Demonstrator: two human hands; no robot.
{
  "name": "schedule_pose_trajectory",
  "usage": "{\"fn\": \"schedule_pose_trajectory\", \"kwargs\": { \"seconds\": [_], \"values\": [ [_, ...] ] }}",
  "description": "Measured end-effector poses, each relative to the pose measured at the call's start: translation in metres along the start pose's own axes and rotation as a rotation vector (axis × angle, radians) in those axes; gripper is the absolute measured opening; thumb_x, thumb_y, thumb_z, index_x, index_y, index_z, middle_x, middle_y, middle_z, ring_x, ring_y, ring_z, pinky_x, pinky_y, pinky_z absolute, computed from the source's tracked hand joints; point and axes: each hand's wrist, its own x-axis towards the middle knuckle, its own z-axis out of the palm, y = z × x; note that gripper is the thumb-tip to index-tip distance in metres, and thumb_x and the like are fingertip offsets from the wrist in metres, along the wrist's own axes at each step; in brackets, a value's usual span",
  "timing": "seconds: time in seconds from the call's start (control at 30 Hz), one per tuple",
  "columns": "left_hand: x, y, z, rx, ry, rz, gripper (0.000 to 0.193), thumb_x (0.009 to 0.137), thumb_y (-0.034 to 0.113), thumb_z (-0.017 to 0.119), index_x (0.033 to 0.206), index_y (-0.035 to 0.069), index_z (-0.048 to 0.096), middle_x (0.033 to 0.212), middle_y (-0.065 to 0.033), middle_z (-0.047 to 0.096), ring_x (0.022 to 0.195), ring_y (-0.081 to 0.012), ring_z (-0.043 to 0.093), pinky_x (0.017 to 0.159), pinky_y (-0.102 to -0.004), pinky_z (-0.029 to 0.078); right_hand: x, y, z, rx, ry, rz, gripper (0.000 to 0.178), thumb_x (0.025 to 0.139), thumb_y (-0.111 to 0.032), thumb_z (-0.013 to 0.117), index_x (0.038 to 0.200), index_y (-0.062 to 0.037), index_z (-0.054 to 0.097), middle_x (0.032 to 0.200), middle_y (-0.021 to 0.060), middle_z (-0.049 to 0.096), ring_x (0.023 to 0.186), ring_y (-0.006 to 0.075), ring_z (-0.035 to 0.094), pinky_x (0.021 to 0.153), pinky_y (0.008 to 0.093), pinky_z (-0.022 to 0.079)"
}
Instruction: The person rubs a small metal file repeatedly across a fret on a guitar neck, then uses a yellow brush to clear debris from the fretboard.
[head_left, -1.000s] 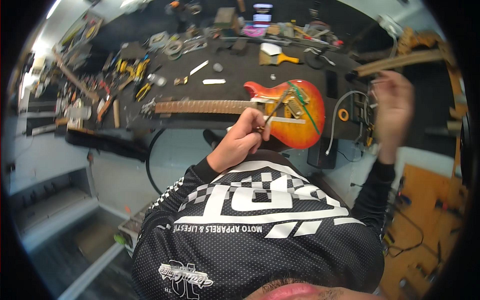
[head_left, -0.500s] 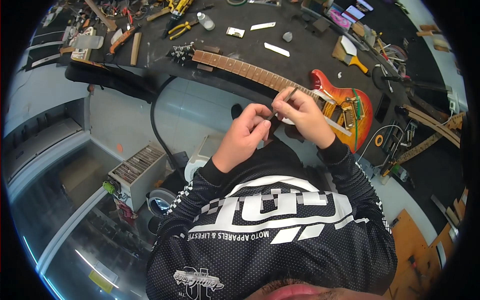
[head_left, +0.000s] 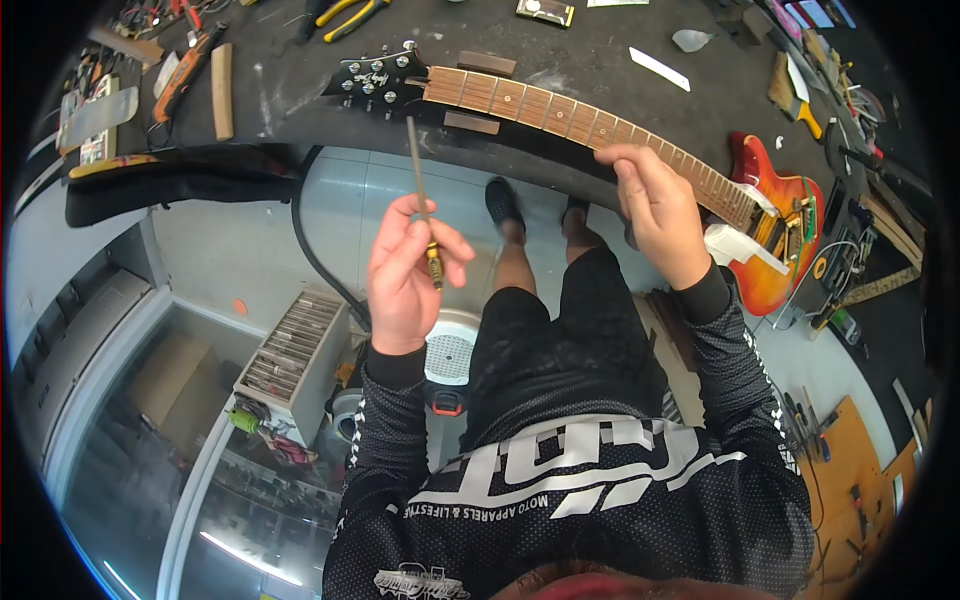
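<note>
A slim file (head_left: 417, 165) with a grey metal shank and a yellow-and-black handle points up from my left hand (head_left: 403, 270). Thumb and fingers grip it where shank meets handle. Its tip stops just short of the headstock (head_left: 375, 80) of an electric guitar. The guitar's neck (head_left: 560, 115) slants along the bench edge down to a red-and-amber sunburst body (head_left: 775, 275) at the right. My right hand (head_left: 660, 210) is closed beside the near edge of the neck, thumb by the bent fingers; anything between them is hidden.
Dark wooden blocks (head_left: 471, 123) lie beside the neck on the black bench (head_left: 570, 50). Yellow-handled pliers (head_left: 352, 18), a white strip (head_left: 660, 69) and a brush (head_left: 795, 100) are farther back. Below left stands a box of slotted pieces (head_left: 290, 345).
My hands have moved apart, the left one leftward with the file turned upright, the right one rightward to the neck. The view has shifted, showing my legs and feet.
</note>
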Motion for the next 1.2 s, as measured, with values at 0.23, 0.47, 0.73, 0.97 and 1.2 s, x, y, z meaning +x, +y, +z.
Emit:
{"fn": "schedule_pose_trajectory", "kwargs": {
  "seconds": [0.23,0.47,0.73,0.97,1.2],
  "values": [
    [0.048,-0.003,-0.02,-0.2,-0.08,0.104,0.015,0.115,0.022,0.054,0.119,0.01,0.063,0.083,-0.0026,0.05,0.07,-0.0135,0.043,0.063,-0.0287,0.037,0.037,0.024,0.027,-0.473,0.28,-0.504,0.039,0.083,0.01,0.066,0.114,-0.0113,0.076,0.115,0.0043,0.071,0.113,0.0297,0.066,0.108,0.0491,0.044],
    [0.07,-0.023,-0.016,-0.459,-0.243,0.001,0.015,0.113,0.017,0.059,0.119,0.003,0.061,0.106,-0.0084,0.051,0.089,-0.0187,0.046,0.069,-0.0323,0.044,0.025,0.066,-0.003,-0.497,0.599,-0.373,0.022,0.095,0.004,0.069,0.11,-0.0101,0.078,0.116,0.0076,0.072,0.11,0.0277,0.066,0.1,0.0406,0.046],
    [0.084,-0.045,0.011,-0.326,-0.145,0.078,0.015,0.112,0.017,0.059,0.118,0.003,0.062,0.103,-0.0069,0.053,0.089,-0.0178,0.047,0.071,-0.0317,0.042,0.003,0.092,-0.042,-0.562,0.573,-0.348,0.019,0.095,0.003,0.071,0.111,-0.0069,0.076,0.112,0.0081,0.072,0.107,0.0301,0.066,0.098,0.0426,0.048],
    [0.082,-0.072,0.043,0.446,-0.037,0.272,0.017,0.112,0.02,0.06,0.118,0.004,0.06,0.079,-0.004,0.052,0.063,-0.0126,0.043,0.056,-0.0274,0.034,0.013,0.081,-0.027,-0.586,0.359,-0.441,0.025,0.091,-0.001,0.075,0.113,-0.0111,0.077,0.117,0.0046,0.071,0.116,0.031,0.066,0.108,0.0467,0.044],
    [0.089,-0.087,0.051,0.01,-0.175,0.185,0.017,0.115,0.021,0.06,0.12,0.005,0.059,0.081,-0.0057,0.056,0.061,-0.0119,0.044,0.052,-0.0267,0.035,0.024,0.078,-0.022,-0.531,0.237,-0.482,0.039,0.086,-0.004,0.079,0.124,-0.0139,0.076,0.128,0.0065,0.068,0.125,0.0332,0.063,0.115,0.0532,0.043]
  ]
}}
